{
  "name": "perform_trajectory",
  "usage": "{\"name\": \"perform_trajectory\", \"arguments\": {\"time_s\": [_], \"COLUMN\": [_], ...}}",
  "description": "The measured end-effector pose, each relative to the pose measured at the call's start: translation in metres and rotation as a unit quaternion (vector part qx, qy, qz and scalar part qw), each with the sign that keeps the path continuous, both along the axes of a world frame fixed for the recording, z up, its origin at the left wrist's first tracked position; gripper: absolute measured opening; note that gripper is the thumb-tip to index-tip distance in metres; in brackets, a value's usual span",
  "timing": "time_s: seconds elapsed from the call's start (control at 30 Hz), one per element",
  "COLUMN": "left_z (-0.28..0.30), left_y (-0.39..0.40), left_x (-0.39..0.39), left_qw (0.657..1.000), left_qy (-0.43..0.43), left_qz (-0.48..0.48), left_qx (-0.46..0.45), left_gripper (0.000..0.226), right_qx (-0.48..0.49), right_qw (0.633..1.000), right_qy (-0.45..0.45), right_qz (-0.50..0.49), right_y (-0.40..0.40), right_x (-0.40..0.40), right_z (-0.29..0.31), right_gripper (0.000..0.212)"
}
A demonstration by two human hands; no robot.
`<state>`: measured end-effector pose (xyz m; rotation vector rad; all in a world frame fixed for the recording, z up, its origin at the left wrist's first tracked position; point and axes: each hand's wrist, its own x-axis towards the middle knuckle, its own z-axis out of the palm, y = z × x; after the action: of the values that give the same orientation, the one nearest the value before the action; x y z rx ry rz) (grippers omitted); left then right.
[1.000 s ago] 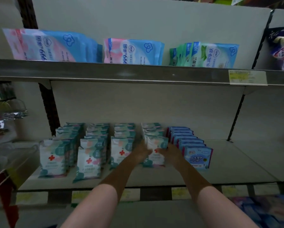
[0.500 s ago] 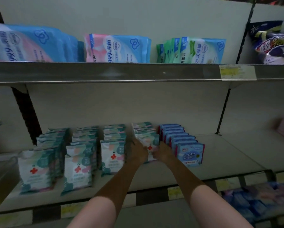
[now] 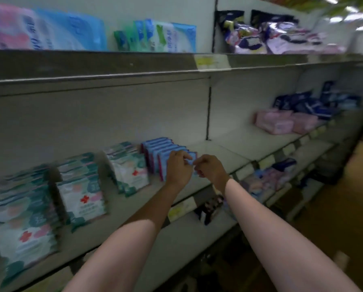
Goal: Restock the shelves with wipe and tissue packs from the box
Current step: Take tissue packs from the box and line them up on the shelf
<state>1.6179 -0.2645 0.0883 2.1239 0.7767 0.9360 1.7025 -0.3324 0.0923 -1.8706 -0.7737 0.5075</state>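
Note:
On the middle shelf (image 3: 224, 152) stands a row of blue tissue packs (image 3: 159, 148), one behind another. Both hands are at the front blue pack (image 3: 192, 158). My left hand (image 3: 179, 168) has its fingers curled over that pack's top left side. My right hand (image 3: 211, 168) pinches its right edge. The hands hide most of the pack. Left of the blue row stand rows of white-and-teal wipe packs with red crosses (image 3: 130, 167), (image 3: 81, 190), (image 3: 22, 218). The box is out of view.
The upper shelf (image 3: 113, 66) carries large pink-and-blue packs (image 3: 41, 32), green-and-blue packs (image 3: 157, 36) and dark purple bags (image 3: 266, 32). Pink packs (image 3: 279, 122) and dark blue packs (image 3: 307, 104) sit further right. A lower shelf holds mixed packs (image 3: 269, 175). The aisle floor (image 3: 334, 207) lies right.
My hands left the front white-and-teal wipe pack and moved right onto the front blue pack. The view swung to the right, bringing the right-hand shelves and the floor into sight.

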Motion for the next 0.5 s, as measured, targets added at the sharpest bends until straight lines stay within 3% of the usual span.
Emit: {"name": "perform_trajectory", "arguments": {"time_s": [0.1, 0.27, 0.37, 0.5], "left_z": [-0.017, -0.07, -0.12, -0.184], "left_y": [-0.04, -0.11, -0.151, -0.204], "left_x": [0.04, 0.109, 0.138, 0.171], "left_qw": [0.999, 0.98, 0.942, 0.889], "left_qy": [0.011, 0.117, 0.242, 0.329], "left_qz": [-0.052, -0.146, -0.196, -0.251], "left_qx": [-0.014, -0.071, -0.122, -0.194], "left_gripper": [0.03, 0.023, 0.026, 0.017], "right_qx": [-0.005, -0.045, -0.099, -0.148], "right_qw": [0.996, 0.981, 0.967, 0.948], "right_qy": [0.051, 0.099, 0.139, 0.196], "right_qz": [-0.073, -0.158, -0.189, -0.205], "right_y": [-0.052, -0.139, -0.182, -0.233], "right_x": [0.03, 0.082, 0.107, 0.138], "right_z": [-0.017, -0.083, -0.13, -0.189], "right_gripper": [0.032, 0.019, 0.02, 0.022]}}
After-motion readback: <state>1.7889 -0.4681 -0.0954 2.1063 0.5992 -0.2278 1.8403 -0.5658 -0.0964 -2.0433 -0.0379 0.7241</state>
